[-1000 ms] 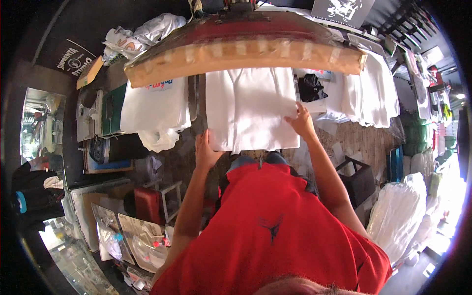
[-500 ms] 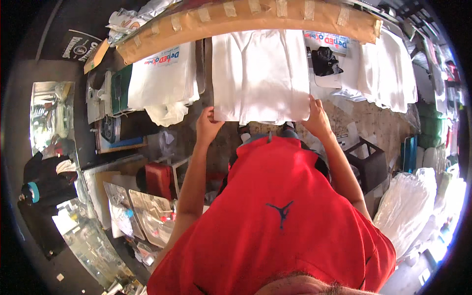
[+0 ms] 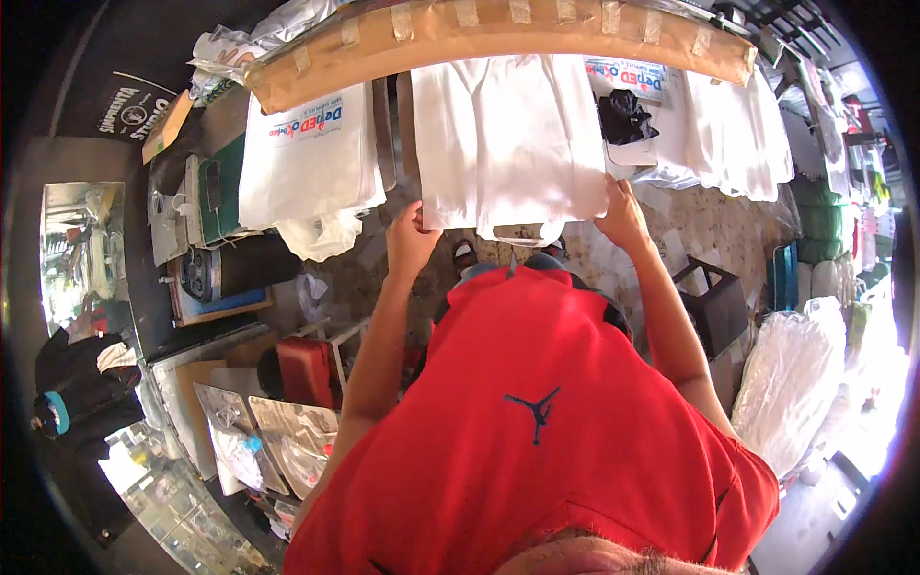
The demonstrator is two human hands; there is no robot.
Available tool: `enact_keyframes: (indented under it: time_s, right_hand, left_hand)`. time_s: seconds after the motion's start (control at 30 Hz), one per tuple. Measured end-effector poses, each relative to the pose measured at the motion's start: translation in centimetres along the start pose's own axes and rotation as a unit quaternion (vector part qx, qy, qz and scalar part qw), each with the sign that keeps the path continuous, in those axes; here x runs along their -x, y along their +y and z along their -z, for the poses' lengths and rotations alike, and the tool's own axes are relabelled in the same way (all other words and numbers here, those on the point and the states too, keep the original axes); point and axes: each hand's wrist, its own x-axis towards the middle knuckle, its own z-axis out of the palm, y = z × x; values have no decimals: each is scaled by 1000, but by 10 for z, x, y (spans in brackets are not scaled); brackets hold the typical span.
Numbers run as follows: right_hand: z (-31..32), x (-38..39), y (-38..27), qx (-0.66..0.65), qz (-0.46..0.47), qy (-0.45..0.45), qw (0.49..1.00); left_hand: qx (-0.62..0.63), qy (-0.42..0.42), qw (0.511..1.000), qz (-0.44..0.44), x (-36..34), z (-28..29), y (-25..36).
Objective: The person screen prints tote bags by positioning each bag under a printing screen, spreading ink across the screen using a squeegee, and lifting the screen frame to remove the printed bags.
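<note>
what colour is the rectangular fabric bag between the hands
The bag is white, in the head view.

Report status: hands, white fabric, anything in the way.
Left hand, right hand at near corners. White fabric spread between them. Brown frame hides far end.

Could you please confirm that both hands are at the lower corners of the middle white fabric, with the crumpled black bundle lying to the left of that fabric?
Not quite: the head view shows the crumpled black bundle lying to the right of the middle white fabric. The left hand and right hand are indeed at its lower corners.
</note>
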Motion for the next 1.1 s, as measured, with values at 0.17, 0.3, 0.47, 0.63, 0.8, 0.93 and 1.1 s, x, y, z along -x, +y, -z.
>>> enact_keyframes:
  time_s: [0.17,0.3,0.47,0.63,0.8,0.93,1.1]
  right_hand:
    - [-2,-1,0,-12,-9,-1,1000]
    - [4,-6,-5,2,2,-19,1000]
    - [1,-11,6,16,21,-13,1000]
    - [5,-13,0,23,18,-27,999]
    - [5,-11,1,14,12,-20,1000]
    - [1,-12,8,18,25,-19,999]
    - [4,-5,13,-202,-67,-82,974]
  left_hand:
    - [23,-15,999,18,-2,3,6]
    - [8,-21,999,24,2,1,1]
    - [-4,-16,999,27,0,1,6]
    - [-11,-8,1000,15,-2,4,8]
    - [27,-26,999,22,-3,6,2]
    - [148,-93,966,191,-15,12,-4]
    - [587,-97,775,213,-2,17,15]
